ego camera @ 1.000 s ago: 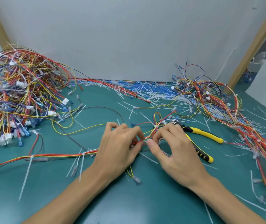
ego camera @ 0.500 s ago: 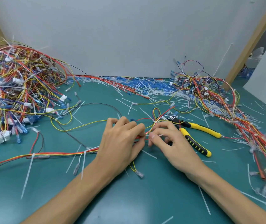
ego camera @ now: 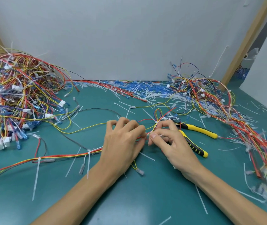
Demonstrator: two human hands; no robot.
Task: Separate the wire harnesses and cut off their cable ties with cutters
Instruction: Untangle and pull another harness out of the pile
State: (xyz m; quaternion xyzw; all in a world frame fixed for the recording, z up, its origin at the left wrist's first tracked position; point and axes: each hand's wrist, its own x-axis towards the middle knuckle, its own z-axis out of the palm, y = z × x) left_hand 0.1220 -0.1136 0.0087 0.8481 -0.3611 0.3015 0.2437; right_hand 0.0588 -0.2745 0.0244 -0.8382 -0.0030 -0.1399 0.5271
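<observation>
Both hands work a wire harness [ego camera: 67, 157] on the green mat [ego camera: 145, 200]: the left hand [ego camera: 123, 140] pinches its red and yellow wires, while the right hand [ego camera: 173, 143] nips what appears to be a white cable tie [ego camera: 159, 135]. The harness lies lengthwise left to right, trailing off leftward. Cutting next likely means taking up the yellow-handled cutters [ego camera: 197, 132] beside the right hand.

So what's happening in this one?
A person is working a harness on the table. The left hand grips its wires while the right hand pinches a white tie beside them. The cutters lie unused just beyond the right hand. Two more ties sit on the harness further left; tangled piles flank both sides.
</observation>
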